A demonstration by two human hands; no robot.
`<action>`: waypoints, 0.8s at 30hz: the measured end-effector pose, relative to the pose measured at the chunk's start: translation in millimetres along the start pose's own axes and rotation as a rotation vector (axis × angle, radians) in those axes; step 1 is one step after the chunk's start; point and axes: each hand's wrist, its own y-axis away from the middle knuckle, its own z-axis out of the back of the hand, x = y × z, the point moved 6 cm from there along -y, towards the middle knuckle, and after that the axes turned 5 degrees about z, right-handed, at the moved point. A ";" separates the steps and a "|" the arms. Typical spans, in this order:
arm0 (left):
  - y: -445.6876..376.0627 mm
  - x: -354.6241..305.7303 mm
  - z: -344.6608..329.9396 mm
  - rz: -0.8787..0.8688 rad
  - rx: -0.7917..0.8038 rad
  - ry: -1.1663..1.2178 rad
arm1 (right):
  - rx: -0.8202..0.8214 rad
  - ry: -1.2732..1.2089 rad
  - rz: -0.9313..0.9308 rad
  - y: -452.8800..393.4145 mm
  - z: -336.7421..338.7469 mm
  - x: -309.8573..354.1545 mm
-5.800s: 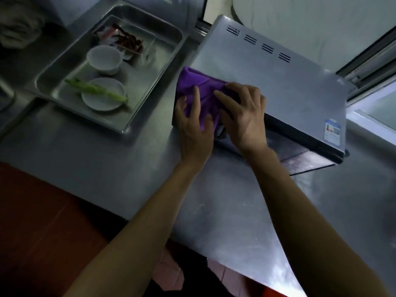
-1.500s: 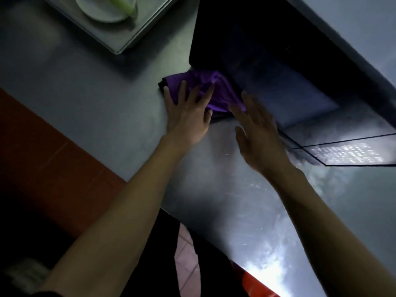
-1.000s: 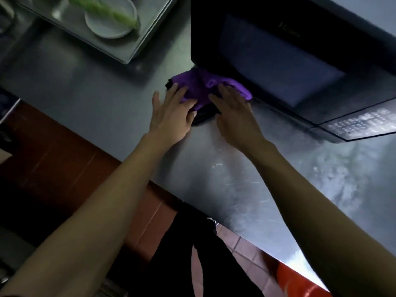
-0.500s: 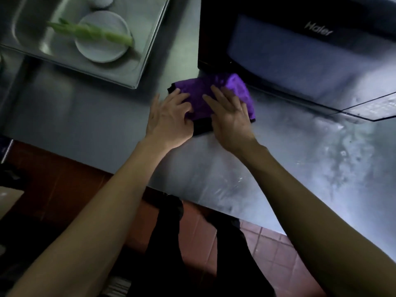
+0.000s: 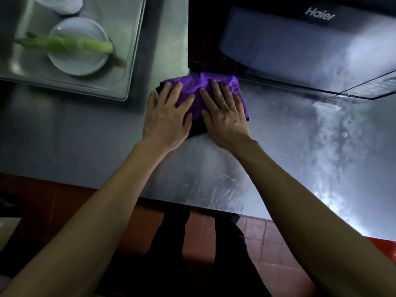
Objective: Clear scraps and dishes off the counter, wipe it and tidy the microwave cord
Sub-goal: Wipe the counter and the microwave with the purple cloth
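Note:
A folded purple cloth lies on the steel counter just in front of the black microwave. My left hand presses flat on the cloth's left half, fingers spread and straight. My right hand presses flat on its right half the same way. The cloth's far edge touches the microwave's lower front corner. No cord is visible.
A steel tray sits at the left back, holding a white plate with a green leek stalk across it and a white bowl behind. The counter's front edge runs below my forearms, red floor tiles beyond.
The cloth came down from the microwave's top corner to the counter in front of it. Both hands now lie flat on it, drawn slightly toward me.

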 end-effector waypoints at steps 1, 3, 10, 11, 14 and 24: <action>-1.6 -1.3 -1.6 -0.004 0.006 -0.019 | -0.008 -0.002 -0.010 -0.1 -0.6 -1.0; -6.6 -6.2 -3.7 -0.020 0.016 -0.057 | -0.035 -0.018 -0.041 1.0 0.0 -4.0; -19.0 -50.9 -4.6 -0.083 0.011 -0.118 | -0.067 -0.087 -0.183 22.0 2.4 -33.5; -18.7 -61.2 -6.2 -0.092 0.010 -0.106 | -0.073 -0.092 -0.202 27.1 2.4 -40.2; -22.1 -91.9 -11.3 -0.122 0.033 -0.032 | -0.093 -0.097 -0.260 44.1 3.9 -66.1; -28.5 -198.1 -30.7 -0.227 0.067 0.046 | -0.145 -0.112 -0.379 103.3 17.2 -163.0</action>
